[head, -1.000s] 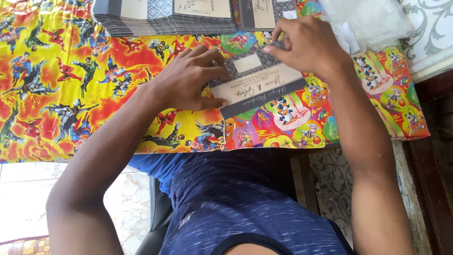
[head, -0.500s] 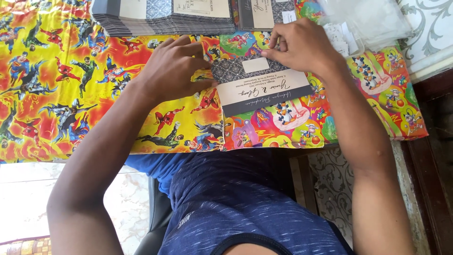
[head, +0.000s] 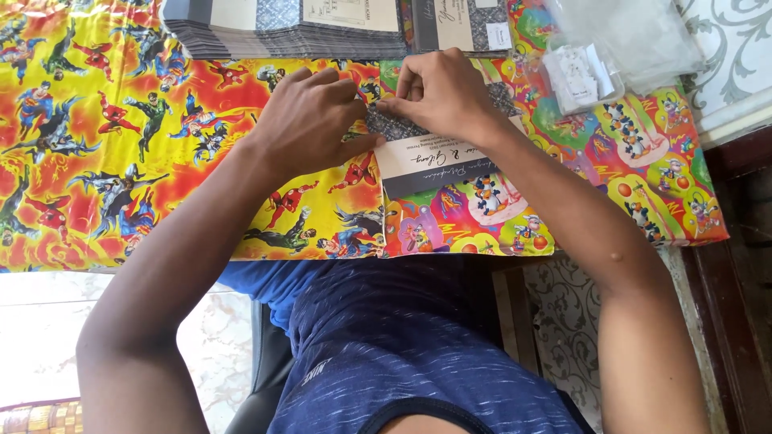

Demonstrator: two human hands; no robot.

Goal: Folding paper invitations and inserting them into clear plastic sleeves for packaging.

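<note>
A grey patterned card [head: 438, 165] with a cream panel lies on the colourful paper-covered table [head: 121, 161] in front of me. My left hand [head: 310, 120] rests on the card's left end, thumb along its edge and fingers curled over its top corner. My right hand [head: 438, 92] covers the card's upper part, fingertips pinched together at the top edge and meeting the left fingers. What lies under the fingertips is hidden.
A tall stack of similar grey cards [head: 281, 28] lies at the table's far edge, with a smaller stack [head: 462, 24] beside it. A clear plastic bag [head: 635, 36] and small white pieces [head: 579, 72] sit at the far right. A dark wooden edge [head: 736, 241] runs down the right.
My right hand has moved left along the card's top edge until it meets the left hand. The left hand has shifted slightly up onto the card's corner.
</note>
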